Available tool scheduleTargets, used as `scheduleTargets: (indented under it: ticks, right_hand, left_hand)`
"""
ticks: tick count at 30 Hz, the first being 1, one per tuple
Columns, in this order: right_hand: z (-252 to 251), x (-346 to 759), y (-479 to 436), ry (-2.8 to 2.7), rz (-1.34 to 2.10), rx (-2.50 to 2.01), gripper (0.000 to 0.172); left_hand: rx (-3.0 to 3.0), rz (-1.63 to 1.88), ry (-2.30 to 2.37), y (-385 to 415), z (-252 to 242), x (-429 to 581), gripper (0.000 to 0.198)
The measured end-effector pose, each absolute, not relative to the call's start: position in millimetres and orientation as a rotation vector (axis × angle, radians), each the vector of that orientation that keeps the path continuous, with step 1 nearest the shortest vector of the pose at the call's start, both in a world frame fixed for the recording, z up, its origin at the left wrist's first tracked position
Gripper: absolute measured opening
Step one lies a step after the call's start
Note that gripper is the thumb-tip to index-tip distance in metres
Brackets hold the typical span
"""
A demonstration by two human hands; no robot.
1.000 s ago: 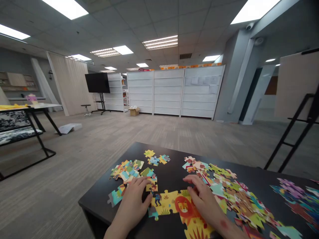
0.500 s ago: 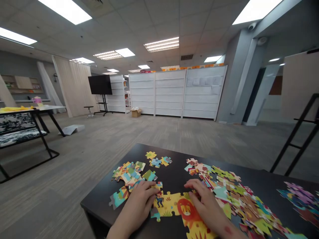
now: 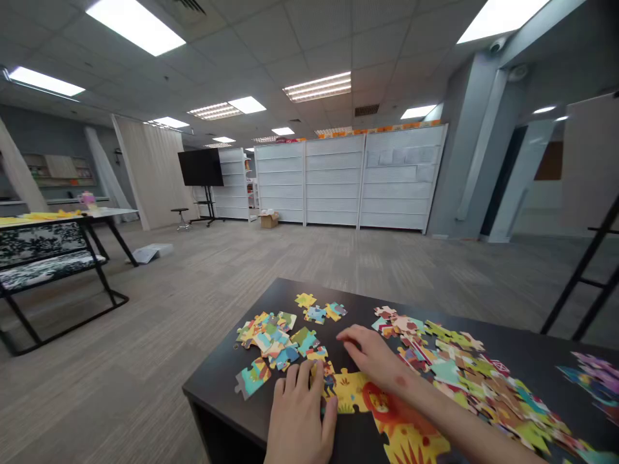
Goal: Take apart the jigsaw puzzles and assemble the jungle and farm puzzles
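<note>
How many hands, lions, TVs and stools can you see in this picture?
Hands: 2, the left hand and the right hand
Lions: 1, the lion printed on the joined puzzle pieces
TVs: 1, the TV on its stand at the back
Stools: 1, the stool beside it
Total: 5

Table [image 3: 217, 396] sits in the foreground. The joined puzzle section [image 3: 401, 432] lies at its near edge. Left hand [image 3: 300, 419] rests on the section's left end. Right hand [image 3: 370, 357] is at its far side, forearm across it. Loose pile [image 3: 268, 335] lies behind the left hand, three pieces [image 3: 319, 309] further back. Bigger pile [image 3: 464, 374] lies right of the right hand. Shelving wall [image 3: 353, 174] stands well behind, side table [image 3: 48, 225] far left.
</note>
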State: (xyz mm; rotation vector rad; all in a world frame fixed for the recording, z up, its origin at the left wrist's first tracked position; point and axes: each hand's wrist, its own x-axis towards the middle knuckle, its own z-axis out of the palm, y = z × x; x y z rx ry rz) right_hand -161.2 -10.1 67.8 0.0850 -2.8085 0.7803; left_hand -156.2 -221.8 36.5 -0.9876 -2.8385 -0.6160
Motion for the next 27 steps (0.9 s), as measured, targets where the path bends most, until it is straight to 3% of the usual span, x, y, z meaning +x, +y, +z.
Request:
scheduleTargets:
  ticks: [4,8,11,20,27]
  right_hand:
    - [75.4,-225.5,-47.0,-2.95,0.725,0.131,0.017]
    - [73.9,-264.5,-64.8,-3.121,0.651,0.083,0.029]
    - [71.4,-276.5,-62.4,-3.174,0.593,-0.023,0.026]
    - [74.1,-272.8,-50.8,-2.978,0.486,-0.236,0.041]
    - [81.9,-256.4,-81.4,-3.037,0.542,-0.027,0.023]
  left_hand:
    - [-0.91,-0.621,-2.845,-218.3,35.7,-153.7,0.045]
    - [-0.902,-0.661,-2.85,-217.3,33.5,-156.2,0.046]
    - [-0.91,-0.715,-2.855,-217.6,32.4,-158.0,0.049]
    - [-0.989,-0.765,-2.904,-223.2,41.9,-159.0,0.053]
    - [-0.922,-0.737,-2.869,-221.8,45.9,-153.7,0.048]
